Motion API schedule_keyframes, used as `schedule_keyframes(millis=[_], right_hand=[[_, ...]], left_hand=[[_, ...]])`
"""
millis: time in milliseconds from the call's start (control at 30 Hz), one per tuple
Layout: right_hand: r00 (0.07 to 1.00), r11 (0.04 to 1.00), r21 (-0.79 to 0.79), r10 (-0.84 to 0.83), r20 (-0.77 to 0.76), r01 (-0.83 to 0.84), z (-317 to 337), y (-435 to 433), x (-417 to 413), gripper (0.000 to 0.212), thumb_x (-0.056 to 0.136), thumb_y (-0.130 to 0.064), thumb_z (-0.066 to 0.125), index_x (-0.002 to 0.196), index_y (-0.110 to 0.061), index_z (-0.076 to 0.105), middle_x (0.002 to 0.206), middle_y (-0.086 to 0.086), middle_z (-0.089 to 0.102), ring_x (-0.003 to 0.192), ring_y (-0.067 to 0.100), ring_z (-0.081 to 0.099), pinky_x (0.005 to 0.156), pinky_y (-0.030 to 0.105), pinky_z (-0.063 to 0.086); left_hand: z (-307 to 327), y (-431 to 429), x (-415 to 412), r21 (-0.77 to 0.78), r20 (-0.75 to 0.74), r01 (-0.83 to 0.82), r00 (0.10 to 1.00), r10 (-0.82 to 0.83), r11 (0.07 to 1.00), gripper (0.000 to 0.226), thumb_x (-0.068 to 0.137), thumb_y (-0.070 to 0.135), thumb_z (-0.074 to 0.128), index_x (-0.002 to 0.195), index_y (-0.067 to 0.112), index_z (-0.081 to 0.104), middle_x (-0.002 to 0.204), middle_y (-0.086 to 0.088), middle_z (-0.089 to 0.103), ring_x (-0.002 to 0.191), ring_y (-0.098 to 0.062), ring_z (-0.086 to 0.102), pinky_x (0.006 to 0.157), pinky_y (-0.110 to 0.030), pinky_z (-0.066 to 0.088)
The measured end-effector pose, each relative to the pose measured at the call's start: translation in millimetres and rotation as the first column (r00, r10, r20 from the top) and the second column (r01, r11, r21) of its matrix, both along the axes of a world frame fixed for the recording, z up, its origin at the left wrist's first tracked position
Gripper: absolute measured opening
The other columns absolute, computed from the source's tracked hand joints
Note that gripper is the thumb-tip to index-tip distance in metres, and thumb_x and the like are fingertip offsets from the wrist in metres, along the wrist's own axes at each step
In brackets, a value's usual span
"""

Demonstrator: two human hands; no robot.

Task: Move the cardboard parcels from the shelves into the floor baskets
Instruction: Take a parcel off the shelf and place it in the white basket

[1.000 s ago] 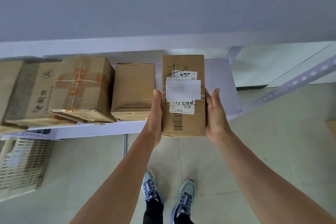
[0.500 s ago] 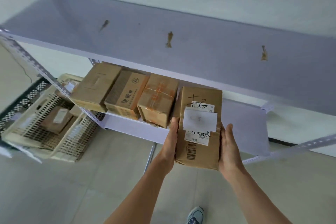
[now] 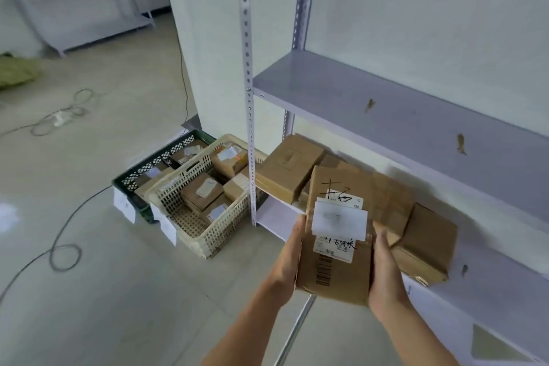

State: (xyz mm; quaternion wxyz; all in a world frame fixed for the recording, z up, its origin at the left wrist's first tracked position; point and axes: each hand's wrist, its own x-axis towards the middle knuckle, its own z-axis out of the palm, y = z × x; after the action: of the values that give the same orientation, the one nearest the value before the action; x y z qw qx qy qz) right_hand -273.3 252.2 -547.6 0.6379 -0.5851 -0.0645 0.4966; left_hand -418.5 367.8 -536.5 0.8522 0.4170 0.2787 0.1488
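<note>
The shelf unit (image 3: 386,104) stands beyond and to the right of the grip; its lower shelf still carries several cardboard parcels (image 3: 288,169), one lying just beside the right hand. Ahead and to the left of the grip, on the floor, the cream basket (image 3: 205,235) sits in front of the dark green basket (image 3: 142,169), both already part-filled with boxes. The held parcel (image 3: 335,270), label side up, is clear of the shelf edge and above the floor, clamped between the left hand (image 3: 286,264) and right hand (image 3: 386,285), palms pressed flat against its long sides. The step in hand appears to be the carry from shelf to basket. The next move calls for a swing leftward and downward, a lowering into free space in the cream basket, then separation of the palms.
</note>
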Motion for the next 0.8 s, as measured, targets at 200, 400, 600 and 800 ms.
schedule_keyframes(millis=[200,400,600,800], right_hand=[[0.996,0.996,-0.007,0.088,-0.033,-0.089,-5,88,-63,0.075,0.09,-0.085,0.038,0.133,-0.034,0.071,0.135,0.013,0.072,0.123,0.036,0.07,0.103,0.058,0.054],[0.976,0.977,-0.018,0.212,-0.048,-0.213,-32,175,-98,0.081,0.089,-0.089,0.039,0.14,-0.032,0.067,0.138,0.013,0.07,0.126,0.034,0.068,0.096,0.051,0.059],[0.954,0.954,-0.049,0.293,-0.055,-0.296,-74,272,-109,0.084,0.085,-0.093,0.042,0.144,-0.037,0.061,0.136,0.011,0.071,0.125,0.034,0.069,0.098,0.055,0.059],[0.975,0.969,-0.114,0.217,-0.051,-0.221,-103,359,-114,0.073,0.086,-0.084,0.051,0.143,-0.037,0.05,0.129,0.009,0.073,0.123,0.031,0.069,0.105,0.061,0.053]], left_hand=[[12,73,-79,0.053,-0.038,-0.057,0.997,0.06,0.997,0.064,0.114,0.059,0.011,0.162,0.034,0.045,0.159,-0.002,0.058,0.148,-0.024,0.054,0.125,-0.06,0.036],[-13,147,-119,0.027,-0.098,-0.171,0.98,0.173,0.985,0.067,0.11,0.07,0.016,0.16,0.039,0.046,0.157,-0.001,0.06,0.145,-0.023,0.057,0.12,-0.056,0.046],[-36,238,-127,0.068,-0.28,-0.218,0.933,0.228,0.974,0.064,0.099,0.082,0.023,0.143,0.054,0.06,0.144,0.006,0.071,0.134,-0.017,0.066,0.114,-0.053,0.053],[-45,331,-123,0.064,-0.438,-0.245,0.864,0.248,0.967,0.085,0.091,0.086,0.036,0.152,0.03,0.055,0.147,-0.008,0.066,0.135,-0.031,0.064,0.117,-0.059,0.048]])
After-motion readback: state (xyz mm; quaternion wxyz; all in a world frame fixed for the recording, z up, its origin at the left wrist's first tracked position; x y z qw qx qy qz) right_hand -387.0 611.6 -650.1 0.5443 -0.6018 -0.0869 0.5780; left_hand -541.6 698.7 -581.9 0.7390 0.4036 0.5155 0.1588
